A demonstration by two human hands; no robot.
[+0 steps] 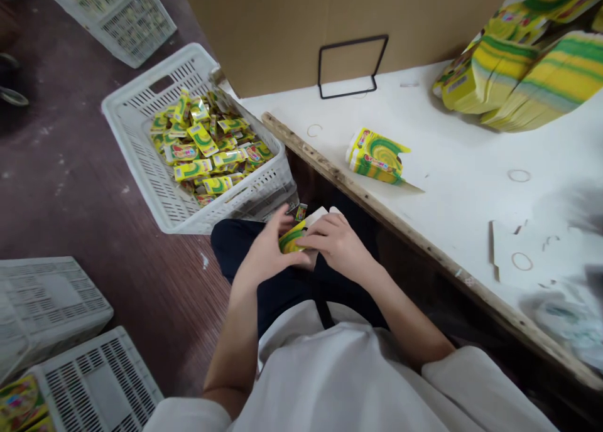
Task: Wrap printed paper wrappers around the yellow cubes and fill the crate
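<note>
Over my lap, a small yellow-and-green printed carton (291, 237) with pale flaps is between my two hands. My left hand (266, 250) cups its left side, thumb across the near edge and fingers raised at the far side. From the right, my right hand (336, 240) has its fingers bent over the carton's top and flap, hiding part of it. Just beyond the carton a small colourful packet (301, 212) shows. A white crate (141, 162) stands ahead to the left, holding a heap of small yellow-green packets (202, 140).
On the white table (452, 187) lie an opened yellow-green carton (377, 156), stacked flat cartons (541, 80), rubber bands and a black wire frame (319, 68). A wooden strip (367, 199) edges it. Cardboard (282, 30) stands behind. More crates (98, 382) are on the floor.
</note>
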